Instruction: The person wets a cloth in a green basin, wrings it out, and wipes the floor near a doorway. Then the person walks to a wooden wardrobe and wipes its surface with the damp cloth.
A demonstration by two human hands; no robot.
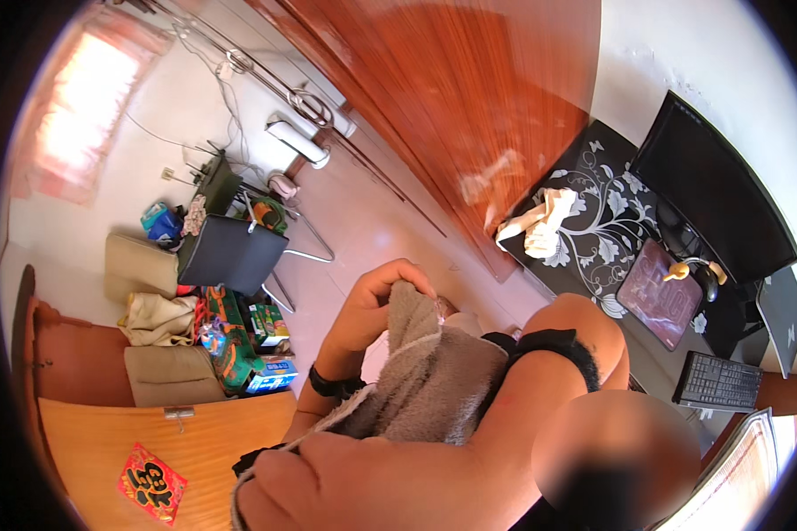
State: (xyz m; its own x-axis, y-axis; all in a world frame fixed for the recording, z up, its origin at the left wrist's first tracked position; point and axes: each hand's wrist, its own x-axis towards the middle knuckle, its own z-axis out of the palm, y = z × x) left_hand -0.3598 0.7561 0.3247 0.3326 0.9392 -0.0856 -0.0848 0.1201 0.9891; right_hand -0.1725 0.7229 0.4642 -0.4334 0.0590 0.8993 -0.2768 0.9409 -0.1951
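My left hand [385, 305], with a dark watch on its wrist, pinches the upper end of a grey-brown plush cloth [425, 378] between thumb and fingers. The cloth hangs in folds with a pale hem running down to the lower left. At the bottom, close to the camera, my right hand [282, 474] is closed around the hem end of the cloth; its fingertips are hidden. Bare legs and dark shorts show beyond the cloth.
A black floral desk [591, 265] at right bears a monitor [717, 186], a keyboard [717, 381], a mouse pad [661, 292] and pale cloth [544, 222]. A glossy wooden panel [465, 86] stands ahead. At left are a dark folding chair [232, 255], boxes [272, 375] and a wooden door [239, 445].
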